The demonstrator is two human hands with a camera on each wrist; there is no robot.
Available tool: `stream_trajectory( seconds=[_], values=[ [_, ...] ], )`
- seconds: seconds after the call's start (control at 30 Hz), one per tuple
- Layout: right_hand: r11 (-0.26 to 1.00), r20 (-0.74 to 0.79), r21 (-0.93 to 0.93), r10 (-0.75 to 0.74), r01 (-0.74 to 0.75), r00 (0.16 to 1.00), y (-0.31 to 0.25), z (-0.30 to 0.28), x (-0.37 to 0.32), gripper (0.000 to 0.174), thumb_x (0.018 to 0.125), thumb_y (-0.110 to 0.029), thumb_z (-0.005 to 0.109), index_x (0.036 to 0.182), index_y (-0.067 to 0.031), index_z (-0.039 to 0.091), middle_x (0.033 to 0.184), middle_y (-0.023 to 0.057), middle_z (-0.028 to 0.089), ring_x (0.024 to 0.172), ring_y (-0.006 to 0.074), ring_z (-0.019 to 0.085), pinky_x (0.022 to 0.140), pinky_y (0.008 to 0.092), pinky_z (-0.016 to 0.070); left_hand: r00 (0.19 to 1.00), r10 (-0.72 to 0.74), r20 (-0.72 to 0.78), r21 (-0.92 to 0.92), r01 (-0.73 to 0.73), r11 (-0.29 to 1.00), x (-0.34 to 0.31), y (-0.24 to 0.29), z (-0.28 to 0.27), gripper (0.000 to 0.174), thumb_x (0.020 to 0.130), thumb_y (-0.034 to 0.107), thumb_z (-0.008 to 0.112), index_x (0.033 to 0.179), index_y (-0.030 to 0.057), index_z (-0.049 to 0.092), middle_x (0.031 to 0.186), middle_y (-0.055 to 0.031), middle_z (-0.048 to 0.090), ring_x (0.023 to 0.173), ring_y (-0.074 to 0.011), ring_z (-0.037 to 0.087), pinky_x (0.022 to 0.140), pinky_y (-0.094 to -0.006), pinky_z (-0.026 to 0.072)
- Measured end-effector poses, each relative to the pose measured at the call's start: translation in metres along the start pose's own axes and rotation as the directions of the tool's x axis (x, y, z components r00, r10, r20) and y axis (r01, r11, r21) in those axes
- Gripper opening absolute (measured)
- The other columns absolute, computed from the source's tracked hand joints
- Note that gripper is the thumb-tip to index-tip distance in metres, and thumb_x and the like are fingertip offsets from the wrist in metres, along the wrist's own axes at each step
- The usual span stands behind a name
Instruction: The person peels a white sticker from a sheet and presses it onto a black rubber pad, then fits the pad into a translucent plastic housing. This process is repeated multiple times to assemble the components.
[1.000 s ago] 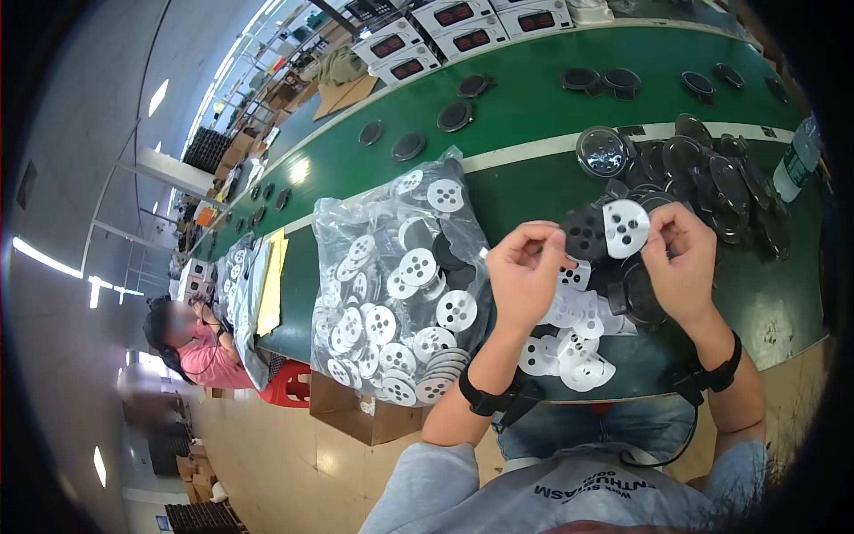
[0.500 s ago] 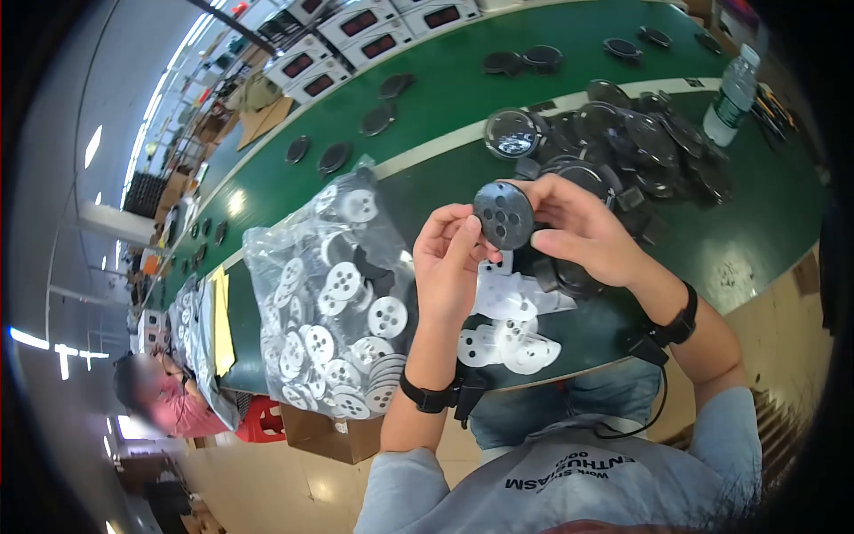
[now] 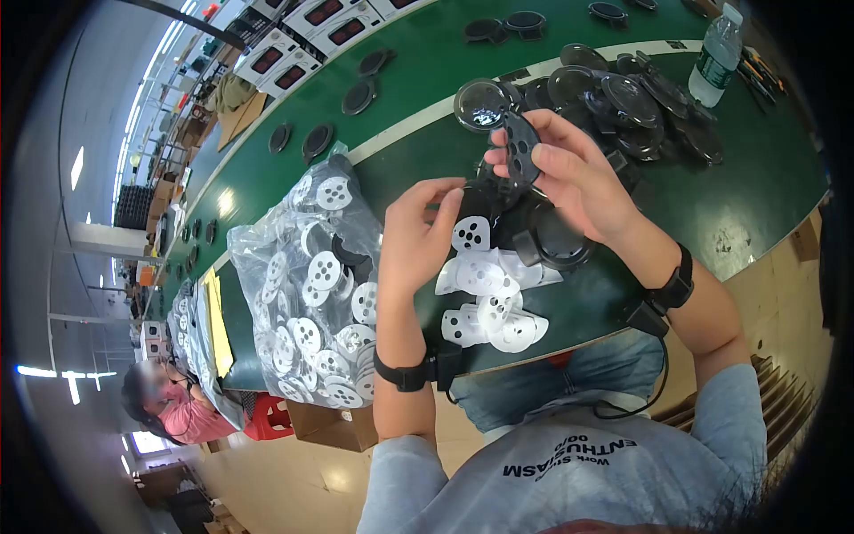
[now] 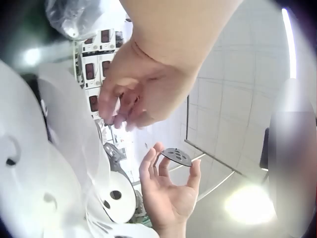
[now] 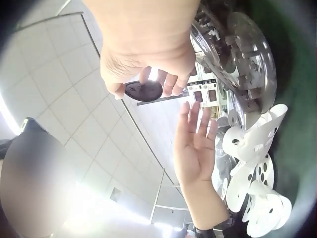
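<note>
A dark round disc with several holes [image 3: 521, 149] is pinched by its edge between the thumb and fingers of the right hand [image 3: 578, 173]. The right wrist view shows the same disc [image 5: 143, 91] below the palm. The left hand [image 3: 422, 233] is apart from it, lower left, with fingers loosely bent and nothing seen in them; the right wrist view shows that palm [image 5: 195, 153] facing up. Beneath the hands lie white curled pieces with holes [image 3: 480, 271], beside dark round parts [image 3: 556, 236].
A clear bag of white discs [image 3: 307, 294] lies left on the green table [image 3: 409, 147]. Dark round housings [image 3: 623, 98] are heaped at the back right, near a water bottle [image 3: 715, 58]. More dark parts [image 3: 359, 96] stand along the far strip. A seated person [image 3: 182, 414] is at far left.
The left hand has let go of the disc and moved down and left. The right hand has raised the disc and tilted it nearly edge-on. The head view has shifted.
</note>
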State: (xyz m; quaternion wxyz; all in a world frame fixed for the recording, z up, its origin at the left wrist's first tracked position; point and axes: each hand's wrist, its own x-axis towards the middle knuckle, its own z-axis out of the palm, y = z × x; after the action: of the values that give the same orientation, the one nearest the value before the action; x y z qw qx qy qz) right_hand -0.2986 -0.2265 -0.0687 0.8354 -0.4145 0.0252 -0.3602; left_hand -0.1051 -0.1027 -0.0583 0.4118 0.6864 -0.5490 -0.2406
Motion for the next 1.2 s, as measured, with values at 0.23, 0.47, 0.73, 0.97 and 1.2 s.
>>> stream_trajectory(
  seconds=[0.23,0.47,0.73,0.97,1.2],
  values=[
    [1.0,-0.019,-0.011,-0.007,0.006,1.0,-0.005,-0.003,0.002,0.027,0.097,-0.015,0.063,0.12,-0.0033,0.056,0.121,0.01,0.062,0.111,0.0205,0.062,0.097,0.0343,0.0497,0.998,-0.07,0.002,0.333,0.066,0.941,0.022,-0.036,-0.001,0.03,0.084,0.023,0.077,0.1,-0.0014,0.069,0.094,-0.0145,0.069,0.082,-0.0267,0.065,0.079,-0.0346,0.0519],
    [0.987,0.002,-0.16,-0.026,0.026,1.0,-0.002,0.0,-0.001,0.031,0.094,-0.012,0.068,0.12,-0.0016,0.057,0.12,0.0085,0.062,0.107,0.0171,0.062,0.093,0.0321,0.0499,0.962,-0.226,-0.153,-0.423,0.143,0.895,0.009,-0.008,-0.031,0.013,0.096,0.01,0.065,0.1,0.0016,0.057,0.09,-0.004,0.068,0.08,-0.0078,0.062,0.068,-0.021,0.0483],
    [0.917,0.161,-0.387,-0.038,0.099,0.986,0.005,0.017,-0.016,0.041,0.087,-0.01,0.076,0.123,0.001,0.059,0.123,0.0081,0.058,0.106,0.0144,0.057,0.095,0.0306,0.0488,0.958,-0.23,-0.171,-0.841,-0.021,0.54,-0.011,-0.004,-0.006,0.007,0.096,0.006,0.062,0.092,0.0063,0.057,0.089,-0.0027,0.066,0.08,-0.0111,0.064,0.075,-0.0264,0.0502],
    [0.876,0.121,-0.471,-0.058,0.109,0.991,0.009,0.014,-0.012,0.039,0.088,-0.011,0.073,0.122,0.0002,0.059,0.126,0.009,0.058,0.11,0.0145,0.056,0.095,0.0305,0.0478,0.964,-0.213,-0.158,-0.898,-0.05,0.437,-0.015,0.003,0.013,0.011,0.094,0.0,0.062,0.102,0.0046,0.056,0.093,-0.0048,0.067,0.083,-0.0137,0.066,0.077,-0.0292,0.0538],
    [0.715,0.312,-0.602,-0.201,0.357,0.929,0.002,0.007,-0.009,0.045,0.081,-0.016,0.079,0.119,-0.0007,0.061,0.126,0.0131,0.058,0.113,0.0196,0.057,0.097,0.0334,0.0457,0.971,-0.146,-0.191,-0.781,-0.06,0.622,-0.016,0.0,0.017,0.02,0.095,0.003,0.065,0.114,-0.0024,0.062,0.104,-0.007,0.069,0.089,-0.0124,0.065,0.081,-0.0253,0.0524]
  ],
)
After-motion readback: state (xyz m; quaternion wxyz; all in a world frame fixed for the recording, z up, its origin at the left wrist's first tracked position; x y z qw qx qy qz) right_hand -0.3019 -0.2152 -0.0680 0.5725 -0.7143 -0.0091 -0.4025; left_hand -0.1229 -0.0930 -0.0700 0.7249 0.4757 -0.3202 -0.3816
